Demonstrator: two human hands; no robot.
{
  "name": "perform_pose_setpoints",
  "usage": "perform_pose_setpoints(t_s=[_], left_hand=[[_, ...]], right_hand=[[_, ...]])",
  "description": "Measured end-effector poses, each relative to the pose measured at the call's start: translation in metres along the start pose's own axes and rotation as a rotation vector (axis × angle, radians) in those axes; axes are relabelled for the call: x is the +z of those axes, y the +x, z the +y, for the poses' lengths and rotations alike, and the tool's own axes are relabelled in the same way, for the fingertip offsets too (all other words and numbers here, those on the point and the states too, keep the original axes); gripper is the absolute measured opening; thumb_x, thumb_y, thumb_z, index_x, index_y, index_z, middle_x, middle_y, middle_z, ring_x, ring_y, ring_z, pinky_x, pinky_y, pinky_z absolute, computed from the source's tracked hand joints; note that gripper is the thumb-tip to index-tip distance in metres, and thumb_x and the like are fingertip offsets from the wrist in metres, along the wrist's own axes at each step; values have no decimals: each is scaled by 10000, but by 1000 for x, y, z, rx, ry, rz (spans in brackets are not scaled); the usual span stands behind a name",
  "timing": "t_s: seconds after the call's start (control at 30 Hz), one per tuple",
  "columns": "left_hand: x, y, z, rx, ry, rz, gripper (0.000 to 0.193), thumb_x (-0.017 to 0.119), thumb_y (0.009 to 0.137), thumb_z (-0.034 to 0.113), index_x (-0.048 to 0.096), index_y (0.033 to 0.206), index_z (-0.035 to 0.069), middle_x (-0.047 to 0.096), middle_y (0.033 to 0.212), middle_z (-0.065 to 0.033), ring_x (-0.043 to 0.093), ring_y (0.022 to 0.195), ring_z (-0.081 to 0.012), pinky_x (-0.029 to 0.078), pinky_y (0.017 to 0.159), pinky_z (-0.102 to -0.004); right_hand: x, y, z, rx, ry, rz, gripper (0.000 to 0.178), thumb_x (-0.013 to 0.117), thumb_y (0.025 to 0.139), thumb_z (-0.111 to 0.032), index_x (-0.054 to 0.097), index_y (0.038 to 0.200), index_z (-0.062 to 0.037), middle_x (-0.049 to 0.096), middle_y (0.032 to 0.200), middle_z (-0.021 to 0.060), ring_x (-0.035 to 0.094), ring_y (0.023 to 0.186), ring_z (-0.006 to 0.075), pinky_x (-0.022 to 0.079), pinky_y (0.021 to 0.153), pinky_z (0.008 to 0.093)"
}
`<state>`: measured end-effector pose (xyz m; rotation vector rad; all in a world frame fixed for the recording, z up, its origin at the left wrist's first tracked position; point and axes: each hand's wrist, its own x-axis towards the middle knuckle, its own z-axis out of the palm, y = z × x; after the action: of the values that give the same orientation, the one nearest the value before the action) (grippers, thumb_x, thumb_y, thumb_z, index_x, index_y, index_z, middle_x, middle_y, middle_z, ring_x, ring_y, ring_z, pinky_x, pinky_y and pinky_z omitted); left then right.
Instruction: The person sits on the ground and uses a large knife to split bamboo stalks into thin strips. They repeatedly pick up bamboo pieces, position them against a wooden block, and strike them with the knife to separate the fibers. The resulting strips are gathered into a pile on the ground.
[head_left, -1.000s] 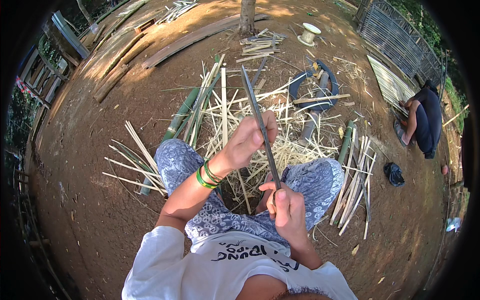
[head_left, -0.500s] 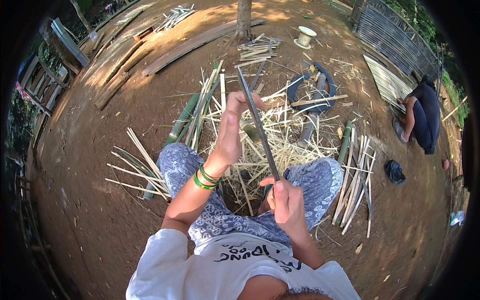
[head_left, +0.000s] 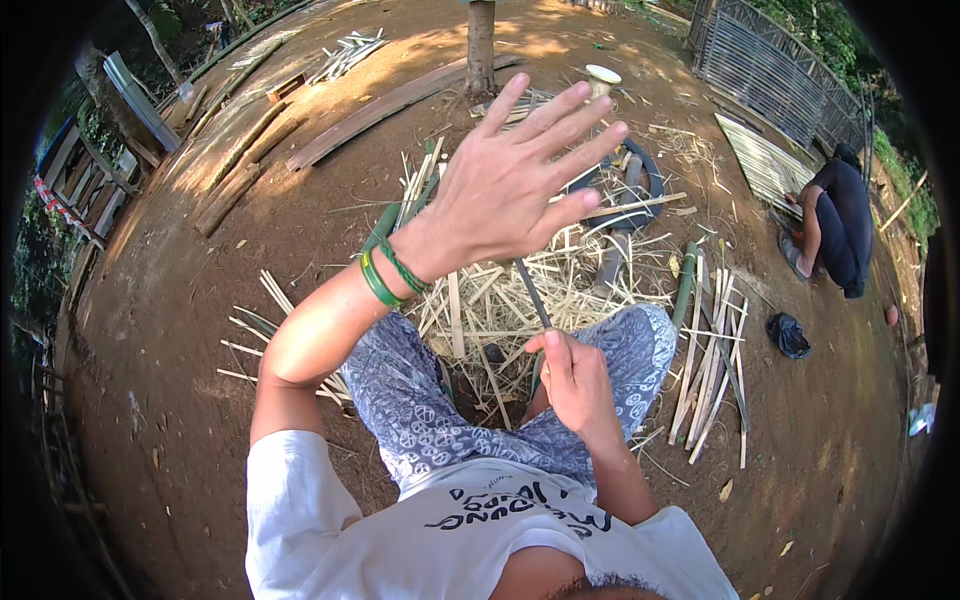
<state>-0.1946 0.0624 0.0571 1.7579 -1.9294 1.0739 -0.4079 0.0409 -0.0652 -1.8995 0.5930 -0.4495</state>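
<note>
My left hand (head_left: 505,190), with green bands (head_left: 385,278) at the wrist, is raised in front of me, its fingers spread and nothing in it. It hides the upper part of a long, narrow dark-bladed knife (head_left: 532,292). Low on that knife, my right hand (head_left: 572,385) is closed, thumb up. The handle is covered by the fingers. Between and beyond my bent knees lies a loose heap of thin pale bamboo strips and shavings (head_left: 490,320). Whether my left hand touches the blade is not visible.
Bamboo strips (head_left: 712,375) lie by my right knee beside a green bamboo piece (head_left: 687,285). A dark ring (head_left: 655,185), a pale spool-shaped stool (head_left: 603,76) and a tree trunk (head_left: 480,45) are farther off. Another person (head_left: 840,225) crouches at right by laid-out strips (head_left: 760,155).
My left hand has come off to the right and up from beside the blade, and its fingers have spread. It now covers the blade's upper part. My right hand keeps its hold.
</note>
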Motion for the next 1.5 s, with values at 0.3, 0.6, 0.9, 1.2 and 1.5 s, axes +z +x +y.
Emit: perform_pose_setpoints(t_s=[0.3, 0.6, 0.9, 1.2, 1.5], left_hand=[[16, 8, -20, 16, 86, -38, 576, 331, 1026, 512, 377, 1524, 226, 425, 1533, -61, 312, 1462, -261, 147, 1214, -520], [47, -58, -31, -276, -1040, 108, 880, 248, 954, 729, 433, 1471, 41, 534, 1427, -164, 386, 1417, -324, 240, 1188, -469], [62, -66, -20, -438, -1128, -57, 620, 353, 1055, 480, 452, 1453, 15, 657, 1282, -112, 577, 1133, -218, 428, 1010, -356], [69, -49, -46, -276, -1108, -14, 584, 350, 1073, 405, 303, 1540, 58, 458, 1511, -120, 599, 1186, -202, 422, 1036, -310], [75, -33, -47, -347, -1158, -21, 542, 369, 1078, 329, 351, 1494, -19, 484, 1481, -144, 428, 1391, -262, 299, 1161, -374]], right_hand=[[11, 18, 14, -37, -27, 37, 536, 398, 1053, -415, 685, 901, 11, 464, 494, 25, 483, 476, 130, 379, 504, 325], [27, 63, 23, 68, -71, 43, 591, 409, 1033, -465, 706, 861, 17, 491, 482, 97, 531, 480, 221, 423, 552, 394], [22, 92, 17, 234, 311, -210, 610, 413, 1031, -513, 635, 866, 30, 414, 450, -15, 390, 357, 92, 309, 374, 284], [4, 115, 9, 267, 365, -294, 671, 346, 1045, -544, 638, 946, 52, 404, 448, -20, 361, 337, 73, 298, 342, 243], [15, 138, 30, 72, -178, 21, 642, 439, 1016, -510, 697, 811, 40, 600, 579, 196, 628, 559, 328, 500, 642, 448]])
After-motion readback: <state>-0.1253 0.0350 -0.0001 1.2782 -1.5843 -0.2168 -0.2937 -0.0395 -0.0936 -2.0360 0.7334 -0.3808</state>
